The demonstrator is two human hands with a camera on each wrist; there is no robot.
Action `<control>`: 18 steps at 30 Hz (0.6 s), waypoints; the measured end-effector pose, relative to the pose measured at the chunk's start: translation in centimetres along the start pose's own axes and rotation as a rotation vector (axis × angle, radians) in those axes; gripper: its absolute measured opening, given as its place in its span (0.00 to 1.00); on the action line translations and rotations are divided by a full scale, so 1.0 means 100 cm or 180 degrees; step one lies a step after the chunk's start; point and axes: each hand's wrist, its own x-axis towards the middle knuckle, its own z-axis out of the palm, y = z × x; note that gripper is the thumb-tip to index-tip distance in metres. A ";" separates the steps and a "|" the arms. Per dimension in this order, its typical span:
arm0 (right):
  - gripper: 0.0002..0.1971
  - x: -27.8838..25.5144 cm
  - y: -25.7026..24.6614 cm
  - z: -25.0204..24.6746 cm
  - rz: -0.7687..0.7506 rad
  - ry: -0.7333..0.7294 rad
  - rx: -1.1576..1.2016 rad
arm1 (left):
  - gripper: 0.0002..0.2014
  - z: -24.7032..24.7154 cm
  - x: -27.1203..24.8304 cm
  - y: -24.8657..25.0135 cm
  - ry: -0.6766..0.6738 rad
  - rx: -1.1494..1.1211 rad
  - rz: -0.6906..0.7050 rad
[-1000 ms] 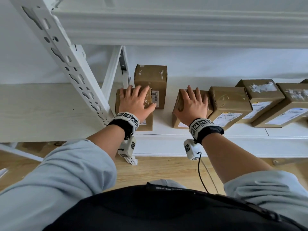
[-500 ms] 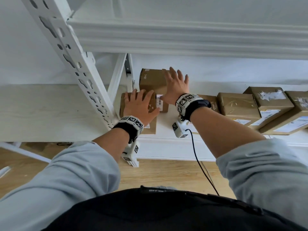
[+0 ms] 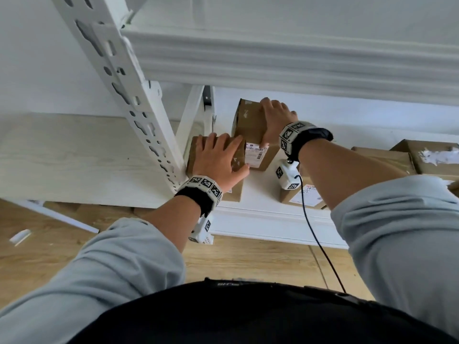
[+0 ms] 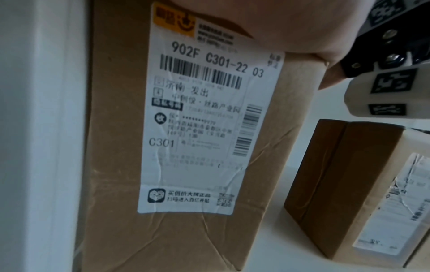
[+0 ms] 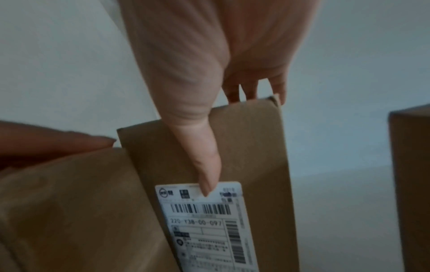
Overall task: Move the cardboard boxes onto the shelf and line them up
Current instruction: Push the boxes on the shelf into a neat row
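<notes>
Several brown cardboard boxes stand on the white shelf (image 3: 258, 192). My left hand (image 3: 218, 155) lies flat with straight fingers on top of the front-left box (image 3: 234, 193), whose labelled front (image 4: 186, 128) fills the left wrist view. Behind it stands a taller box (image 3: 248, 122) with a white label. My right hand (image 3: 273, 122) grips that box: fingers (image 5: 256, 88) hook over its far top edge and the thumb (image 5: 204, 165) runs down the front face (image 5: 251, 147). A third box (image 3: 298, 194) sits under my right wrist.
More boxes (image 3: 387, 157) (image 3: 432, 155) lie in a row to the right. A white perforated upright (image 3: 139, 108) stands just left of the front-left box, and an upper shelf beam (image 3: 298, 60) hangs above. Wooden floor (image 3: 248, 259) lies below the shelf edge.
My right hand left the middle box, moved back and to the left, and now grips the tall rear box. My left hand stayed on the front-left box.
</notes>
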 end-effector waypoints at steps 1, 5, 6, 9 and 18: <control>0.54 -0.005 0.004 -0.003 0.0085 -0.0014 -0.0057 | 0.39 0.000 0.001 0.000 0.0012 0.0029 0.0012; 0.55 -0.026 0.022 -0.006 0.0271 0.0050 -0.0283 | 0.38 0.001 0.005 -0.002 -0.0031 0.0120 0.0032; 0.54 -0.031 0.024 -0.004 0.0263 0.0078 -0.0346 | 0.37 0.002 0.006 -0.003 -0.0039 0.0115 0.0022; 0.52 -0.045 0.021 0.001 0.0084 0.0091 -0.0527 | 0.32 0.003 0.006 -0.003 0.0053 0.0008 0.0015; 0.55 -0.090 0.013 0.015 -0.0036 -0.0021 -0.0638 | 0.32 0.003 0.004 -0.005 0.0042 -0.0033 0.0057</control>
